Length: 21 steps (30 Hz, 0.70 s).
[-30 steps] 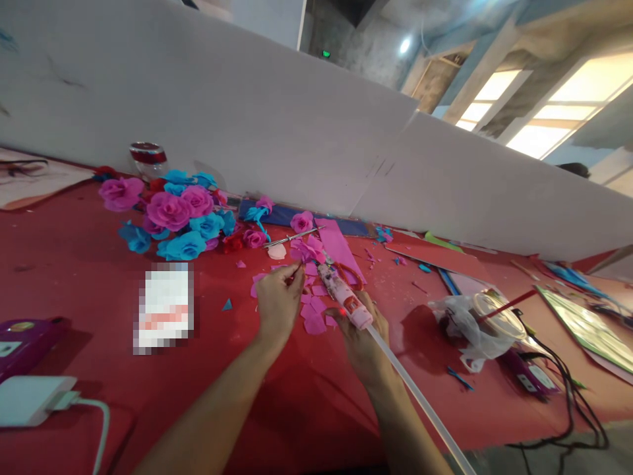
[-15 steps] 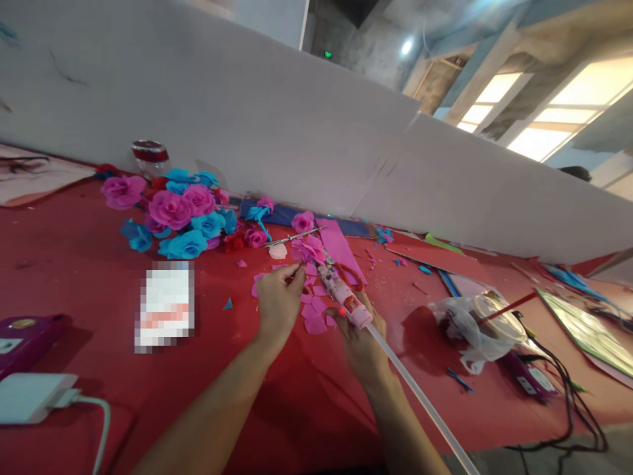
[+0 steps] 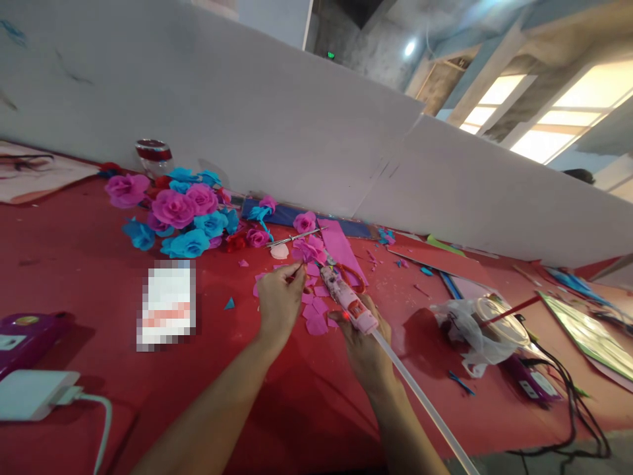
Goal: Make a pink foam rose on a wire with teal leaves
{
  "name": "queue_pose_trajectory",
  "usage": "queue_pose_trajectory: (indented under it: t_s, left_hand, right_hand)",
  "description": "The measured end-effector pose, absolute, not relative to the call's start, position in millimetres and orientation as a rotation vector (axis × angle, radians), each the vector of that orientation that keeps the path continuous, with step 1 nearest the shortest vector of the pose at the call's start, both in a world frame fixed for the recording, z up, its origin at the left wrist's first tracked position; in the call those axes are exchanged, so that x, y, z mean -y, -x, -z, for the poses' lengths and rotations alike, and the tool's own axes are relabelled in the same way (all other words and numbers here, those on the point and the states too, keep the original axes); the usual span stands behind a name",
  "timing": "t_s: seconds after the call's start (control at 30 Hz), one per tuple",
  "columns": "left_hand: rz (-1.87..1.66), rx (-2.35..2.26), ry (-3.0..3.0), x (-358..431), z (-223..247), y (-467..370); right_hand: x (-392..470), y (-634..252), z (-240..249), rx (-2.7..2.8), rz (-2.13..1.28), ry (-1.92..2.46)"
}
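One clear glue stick (image 3: 420, 392) slants from the bottom edge, right of centre, into the back of a pink glue gun (image 3: 350, 305), gripped by the right hand (image 3: 368, 346). Left of it, the left hand (image 3: 277, 300) pinches thumb and fingers around the base of a pink paper flower (image 3: 310, 249) at mid-frame, just beside the gun's tip. Cut pink petals (image 3: 315, 316) lie between the hands on the red table (image 3: 208, 382). Beyond, left of centre, sits a bunch of paper roses (image 3: 173, 208); behind it, upper left, a red-lidded jar (image 3: 153, 152) stands near a pale panel (image 3: 257, 105).
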<state>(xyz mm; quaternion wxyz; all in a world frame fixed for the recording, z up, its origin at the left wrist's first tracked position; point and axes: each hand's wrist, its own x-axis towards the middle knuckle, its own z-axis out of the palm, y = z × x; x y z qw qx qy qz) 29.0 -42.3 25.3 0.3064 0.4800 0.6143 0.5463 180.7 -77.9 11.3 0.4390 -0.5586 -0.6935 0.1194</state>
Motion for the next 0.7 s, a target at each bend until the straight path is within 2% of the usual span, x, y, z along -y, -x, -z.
queue_pose_trajectory:
  t_s: [0.7]
  left_hand:
    - [-1.435, -1.626, -1.316, 42.9, -24.1, -29.3]
  right_hand:
    - [78.0, -179.3, -11.4, 1.727, -0.304, 1.354]
